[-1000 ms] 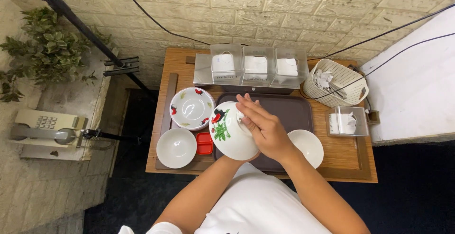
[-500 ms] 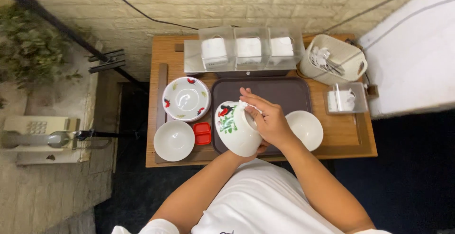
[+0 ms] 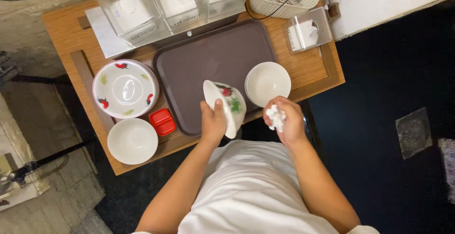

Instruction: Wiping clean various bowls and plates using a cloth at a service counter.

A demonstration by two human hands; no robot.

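Over the near edge of the brown tray [image 3: 213, 58], a patterned bowl [image 3: 226, 107] is held tipped on its side by the left hand [image 3: 213, 122], whose fingers are clamped on its rim, thumb on the outer wall. Its opening is turned left, away from the right hand [image 3: 284, 120], so its painted outside faces that hand. A crumpled white tissue [image 3: 276, 118] is kept balled in the closed right hand, just beside the bowl and clear of it. A plain white bowl [image 3: 268, 83] sits just beyond the right hand, and a patterned plate [image 3: 125, 88] and another white bowl [image 3: 132, 140] lie well off to the left.
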